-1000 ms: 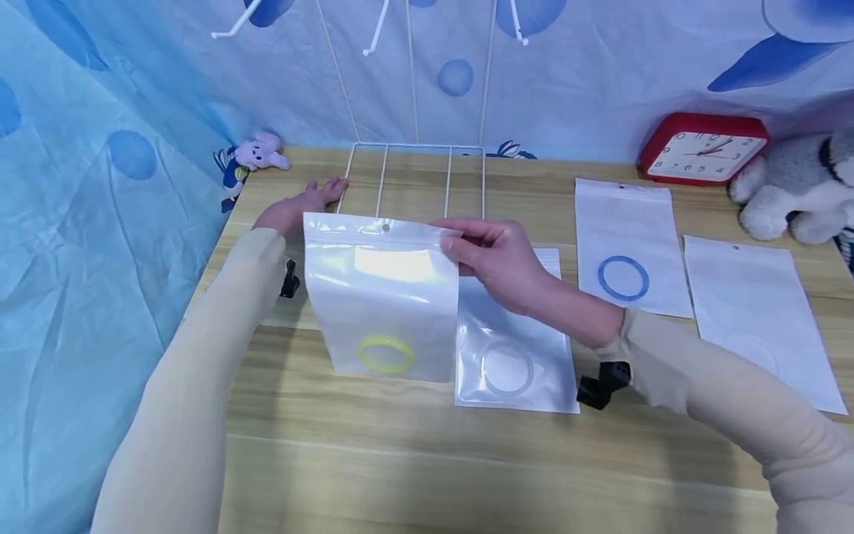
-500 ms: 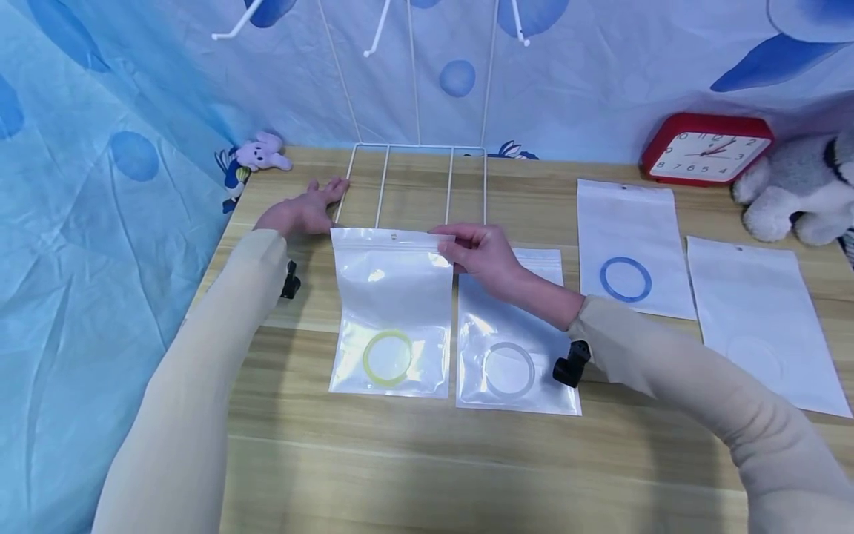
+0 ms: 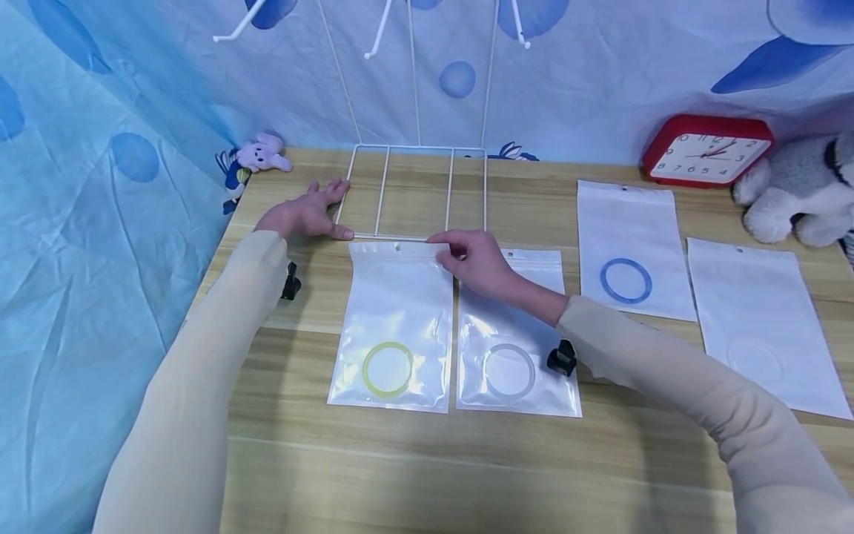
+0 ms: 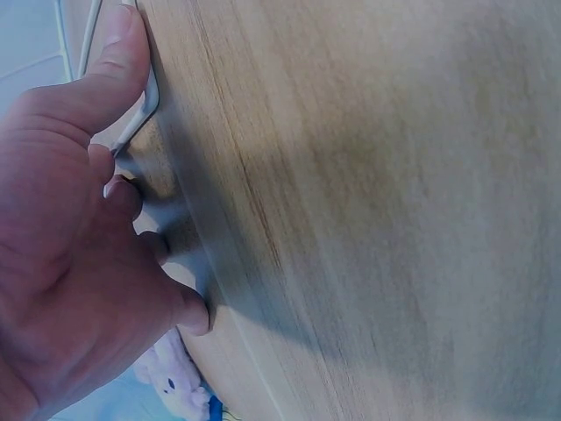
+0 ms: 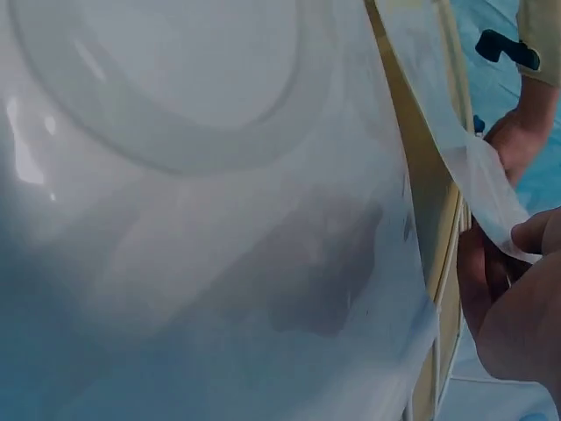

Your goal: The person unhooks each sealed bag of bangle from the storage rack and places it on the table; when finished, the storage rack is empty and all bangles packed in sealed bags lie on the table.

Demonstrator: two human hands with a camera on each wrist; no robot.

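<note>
In the head view, my right hand [image 3: 479, 259] pinches the top right corner of a white zip bag [image 3: 400, 304] with a yellow ring [image 3: 366, 369] showing near its bottom. The bag lies along the wooden table [image 3: 347, 467], its top edge just in front of a white wire rack [image 3: 382, 193]. My left hand [image 3: 313, 210] rests at the rack's front left corner, fingers spread and thumb [image 4: 123, 66] along the wire. Partly beneath my right forearm lies a second zip bag [image 3: 480, 319] with a clear ring; this ring fills much of the right wrist view.
To the right lie a bag [image 3: 630, 222] with a blue ring [image 3: 603, 280] and another bag [image 3: 747, 297] with a pale ring. Behind them stand a red clock [image 3: 710, 152] and a grey plush dog [image 3: 794, 189]. White hooks [image 3: 378, 30] project above the rack; a purple plush [image 3: 262, 153] sits back left.
The bag with the yellow ring has come down from above the table to lie on it, shifting slightly right and toward me. My left hand stays at the rack.
</note>
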